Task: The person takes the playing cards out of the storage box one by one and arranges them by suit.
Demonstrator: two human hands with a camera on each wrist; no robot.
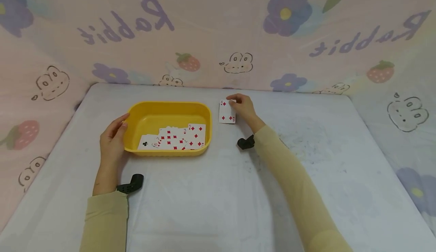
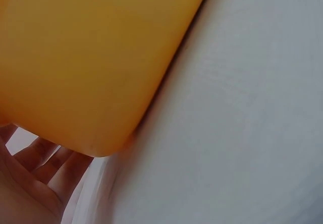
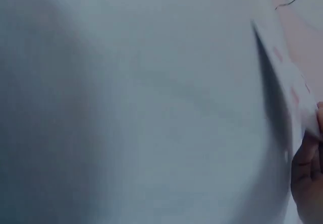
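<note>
Fingers of left hand [image 1: 113,135] curled round left end of yellow tray [image 1: 167,153]; uneven pull could tilt it, sliding loose cards [image 1: 168,140] heaped along its near side. Right of tray, right hand [image 1: 243,106] pinches four of diamonds [image 1: 226,112] by far end; slack pinch could drop it, low carry snag tray. Open room: tabletop [image 1: 306,119] right of tray, its far edge behind tray.
</note>
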